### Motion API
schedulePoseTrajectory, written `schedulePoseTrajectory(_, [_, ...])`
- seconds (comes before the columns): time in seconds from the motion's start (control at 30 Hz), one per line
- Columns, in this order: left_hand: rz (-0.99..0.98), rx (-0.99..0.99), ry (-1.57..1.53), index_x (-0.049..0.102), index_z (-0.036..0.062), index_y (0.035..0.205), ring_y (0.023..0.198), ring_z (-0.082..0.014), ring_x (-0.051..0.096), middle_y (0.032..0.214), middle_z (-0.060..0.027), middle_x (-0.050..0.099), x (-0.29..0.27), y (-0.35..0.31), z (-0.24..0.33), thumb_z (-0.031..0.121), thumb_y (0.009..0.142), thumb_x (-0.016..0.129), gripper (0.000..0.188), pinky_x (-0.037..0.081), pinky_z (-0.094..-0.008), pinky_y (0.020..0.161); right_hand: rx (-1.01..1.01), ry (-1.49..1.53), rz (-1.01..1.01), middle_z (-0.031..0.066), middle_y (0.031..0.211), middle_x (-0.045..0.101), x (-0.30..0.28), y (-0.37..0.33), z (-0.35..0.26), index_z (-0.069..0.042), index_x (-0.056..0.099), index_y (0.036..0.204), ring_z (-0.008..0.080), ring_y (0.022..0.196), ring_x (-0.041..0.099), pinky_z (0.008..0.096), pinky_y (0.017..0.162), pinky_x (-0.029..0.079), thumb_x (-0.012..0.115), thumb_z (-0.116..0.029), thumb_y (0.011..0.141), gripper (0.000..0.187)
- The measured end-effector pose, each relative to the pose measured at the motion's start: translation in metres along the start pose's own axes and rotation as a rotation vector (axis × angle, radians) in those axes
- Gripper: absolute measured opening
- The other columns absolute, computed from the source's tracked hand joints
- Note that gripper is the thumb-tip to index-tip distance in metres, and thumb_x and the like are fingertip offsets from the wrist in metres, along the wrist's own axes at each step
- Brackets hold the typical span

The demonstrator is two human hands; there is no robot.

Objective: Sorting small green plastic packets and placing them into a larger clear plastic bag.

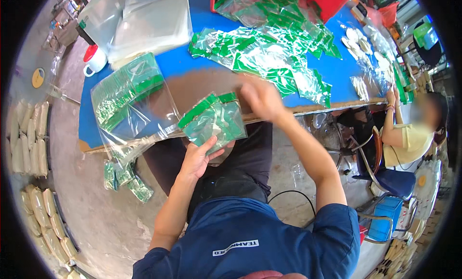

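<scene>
My left hand (pixel 199 158) is closed on a few clear packets with green printed bands (pixel 216 122), held fanned at the table's front edge. To their right, my right hand (pixel 263 97) is over the table edge, smeared by motion, so its fingers do not show clearly. A loose heap of similar green packets (pixel 269 50) lies on the table just beyond it. Left of my hands, a large clear bag (pixel 159 103) lies partly over the edge, with a neat row of green packets (pixel 126 89) in it or under it; I cannot tell which.
On the blue table (pixel 89 117), clear plastic sheets (pixel 151 24) lie at the back left beside a white mug (pixel 95 61). A red bin (pixel 332 4) holds more packets. Several bundles (pixel 127 175) lie below the left edge. At right, a co-worker (pixel 409 134) sits near white pieces (pixel 358 45).
</scene>
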State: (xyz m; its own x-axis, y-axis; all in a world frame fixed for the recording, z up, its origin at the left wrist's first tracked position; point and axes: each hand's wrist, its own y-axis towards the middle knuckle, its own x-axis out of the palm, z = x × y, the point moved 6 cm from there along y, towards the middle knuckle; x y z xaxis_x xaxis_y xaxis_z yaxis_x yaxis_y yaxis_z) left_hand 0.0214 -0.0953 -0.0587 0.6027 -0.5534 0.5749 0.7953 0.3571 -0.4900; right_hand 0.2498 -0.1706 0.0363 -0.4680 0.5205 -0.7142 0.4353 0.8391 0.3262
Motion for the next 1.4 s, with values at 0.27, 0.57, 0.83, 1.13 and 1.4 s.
schedulePoseTrajectory(0.27, [0.094,0.124,-0.099,0.05,0.0024,0.134,0.114,-0.0226,0.06,0.128,-0.009,0.06,-0.016,-0.006,0.004,0.011,0.09,0.07,0.049,0.049,-0.0399,0.099,-0.159,-0.177,-0.282,0.0238,0.142,0.047,0.019,-0.022,-0.005,-0.004,0.054,0.127,0.0412,0.135,0.04,0.055,0.114,0.026,0.062,-0.034,0.091,0.048])
schedulePoseTrajectory(0.57, [0.031,0.167,-0.065,0.049,0.0001,0.135,0.119,-0.0225,0.057,0.13,-0.0091,0.059,-0.011,0.001,0.004,0.008,0.09,0.069,0.05,0.044,-0.0386,0.105,0.012,-0.525,0.004,0.028,0.143,0.044,-0.005,0.033,0.049,-0.001,0.055,0.131,0.049,0.133,0.037,0.0572,0.11,0.03,0.056,-0.044,0.095,0.056])
schedulePoseTrajectory(0.83, [0.0,0.142,-0.257,0.043,0.0027,0.14,0.121,-0.0206,0.056,0.131,-0.0089,0.057,-0.01,-0.006,-0.007,0.005,0.093,0.064,0.051,0.045,-0.0356,0.105,-0.303,-0.187,-0.327,0.0211,0.128,0.056,0.054,-0.026,-0.062,-0.003,0.058,0.124,0.0392,0.12,0.052,0.0488,0.101,0.041,0.062,-0.016,0.09,0.036])
schedulePoseTrajectory(1.13, [0.047,0.205,-0.268,0.042,0.0042,0.141,0.123,-0.0238,0.055,0.134,-0.0088,0.056,-0.037,-0.014,-0.005,0.007,0.093,0.064,0.053,0.044,-0.0422,0.107,-0.292,-0.323,-0.208,0.0239,0.136,0.049,0.042,-0.002,-0.031,-0.002,0.051,0.135,0.0431,0.128,0.044,0.05,0.108,0.037,0.072,-0.03,0.083,0.063])
schedulePoseTrajectory(1.4, [-0.185,0.108,-0.491,0.041,0.0038,0.141,0.126,-0.0261,0.053,0.136,-0.0091,0.055,-0.025,-0.019,-0.015,0.008,0.088,0.069,0.06,0.041,-0.0436,0.11,0.407,1.085,0.056,0.0024,0.087,0.064,0.071,-0.059,-0.054,-0.003,0.061,0.105,0.006,0.064,0.06,0.0245,0.051,0.048,0.061,-0.013,0.098,0.012])
